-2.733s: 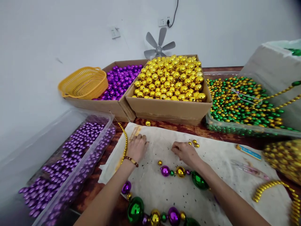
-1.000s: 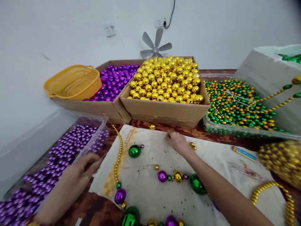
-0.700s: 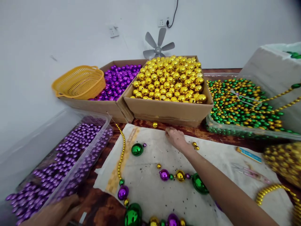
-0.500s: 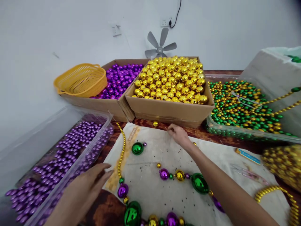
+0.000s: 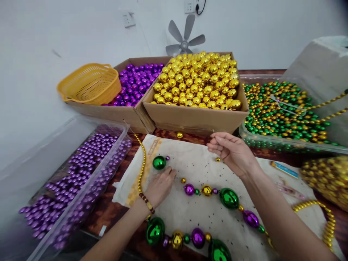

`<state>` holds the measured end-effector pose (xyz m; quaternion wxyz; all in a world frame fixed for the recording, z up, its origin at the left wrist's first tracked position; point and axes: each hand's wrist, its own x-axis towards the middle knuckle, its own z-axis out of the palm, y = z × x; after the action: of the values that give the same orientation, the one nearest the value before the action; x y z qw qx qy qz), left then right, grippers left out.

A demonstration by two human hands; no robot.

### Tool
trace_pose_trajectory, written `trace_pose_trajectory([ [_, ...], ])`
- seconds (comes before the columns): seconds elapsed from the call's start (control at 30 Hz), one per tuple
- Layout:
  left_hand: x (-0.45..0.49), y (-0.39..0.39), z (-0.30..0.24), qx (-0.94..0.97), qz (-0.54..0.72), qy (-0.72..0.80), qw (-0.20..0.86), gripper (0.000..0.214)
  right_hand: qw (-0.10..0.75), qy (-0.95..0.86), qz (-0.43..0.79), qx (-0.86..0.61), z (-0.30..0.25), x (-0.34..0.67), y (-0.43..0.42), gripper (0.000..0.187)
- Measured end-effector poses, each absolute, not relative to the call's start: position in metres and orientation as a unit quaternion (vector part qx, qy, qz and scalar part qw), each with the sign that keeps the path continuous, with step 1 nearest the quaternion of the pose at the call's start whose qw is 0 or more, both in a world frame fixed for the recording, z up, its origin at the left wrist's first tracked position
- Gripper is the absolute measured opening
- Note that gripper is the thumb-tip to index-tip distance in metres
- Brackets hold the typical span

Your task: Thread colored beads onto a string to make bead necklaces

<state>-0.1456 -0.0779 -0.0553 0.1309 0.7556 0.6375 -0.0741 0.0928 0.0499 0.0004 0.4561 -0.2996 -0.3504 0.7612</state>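
Note:
My right hand (image 5: 231, 150) is closed in a pinch, with a thin pale thread (image 5: 213, 132) poking up from its fingertips. A small gold bead (image 5: 218, 159) lies just below it. My left hand (image 5: 161, 185) rests low over the cloth, fingertips pinched beside the end of a bead string; a faint line there looks like thread. That string starts with a small gold bead (image 5: 183, 180), followed by a purple ball (image 5: 189, 189) and a large green ball (image 5: 229, 198). Beyond my left hand sit a loose green ball (image 5: 159, 162) and a small purple bead (image 5: 168, 158).
Cardboard boxes of gold balls (image 5: 195, 83) and purple balls (image 5: 141, 85) stand behind, with a yellow basket (image 5: 89, 85) on top. Clear bins hold purple beads (image 5: 81, 174) and green-gold bead strands (image 5: 282, 112). A blue-labelled strip (image 5: 284, 169) lies on the white cloth (image 5: 174, 221).
My left hand has moved right, from the cloth's left edge to the end of the bead string. My right hand has shifted right and turned, showing the thread. The view has tilted slightly down.

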Motion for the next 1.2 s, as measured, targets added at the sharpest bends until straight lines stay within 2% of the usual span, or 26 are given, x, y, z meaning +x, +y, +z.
trace_pose_trajectory([
  [0.17, -0.153, -0.073, -0.065, 0.780, -0.064, 0.610, 0.124, 0.021, 0.425, -0.316, 0.790, -0.308, -0.014, 0.082, 0.022, 0.013],
  [0.37, -0.162, -0.074, -0.070, 0.809, 0.019, 0.579, 0.098, 0.021, 0.451, -0.304, 0.783, -0.303, -0.019, 0.073, 0.008, 0.012],
  [0.57, -0.171, -0.069, -0.055, 0.814, 0.091, 0.571, 0.052, 0.028, 0.443, -0.325, 0.779, -0.302, -0.019, 0.072, 0.002, 0.012],
  [0.63, -0.170, -0.067, -0.046, 0.809, 0.121, 0.571, 0.065, 0.026, 0.439, -0.340, 0.772, -0.308, -0.021, 0.074, 0.000, 0.012],
  [0.77, -0.151, -0.064, -0.029, 0.756, 0.229, 0.587, 0.177, 0.018, 0.453, -0.399, 0.715, -0.352, -0.023, 0.079, -0.001, 0.012],
  [0.87, -0.123, -0.054, -0.015, 0.652, 0.333, 0.594, 0.334, 0.014, 0.493, -0.410, 0.681, -0.354, -0.022, 0.082, 0.000, 0.007],
  [1.0, -0.078, -0.035, -0.002, 0.517, 0.453, 0.519, 0.508, 0.015, 0.546, -0.398, 0.655, -0.338, -0.019, 0.084, 0.001, 0.004],
  [1.2, -0.027, -0.025, -0.009, 0.391, 0.493, 0.434, 0.645, 0.014, 0.582, -0.407, 0.569, -0.415, -0.029, 0.096, -0.005, 0.009],
])
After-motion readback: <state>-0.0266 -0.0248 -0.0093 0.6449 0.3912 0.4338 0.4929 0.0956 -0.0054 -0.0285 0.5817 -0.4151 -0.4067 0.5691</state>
